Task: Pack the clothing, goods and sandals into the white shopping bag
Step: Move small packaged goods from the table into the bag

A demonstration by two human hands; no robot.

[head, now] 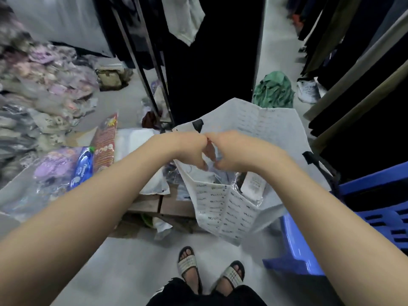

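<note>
Head view: left hand (187,149) and right hand (229,151) meet knuckle to knuckle, fingers curled down, apparently gripping the near rim of the white shopping bag (225,208), which stands open on the grey floor (132,261) beside a blue plastic stool (309,250) with a plastic-wrapped garment (251,184) already inside. Packing looks part done. Next, one hand should probably let go and reach left for the bagged purple sandals (53,166) and blue packet (82,166), among heaps of stock and hanging dark clothes (209,62).

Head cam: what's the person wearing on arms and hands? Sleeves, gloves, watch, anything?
Nothing visible. The left hand and right hand are ungloved, with no watch or bracelet at either wrist. The left arm and right arm show no sleeve up to the frame edge. Rings: cannot tell.
</note>
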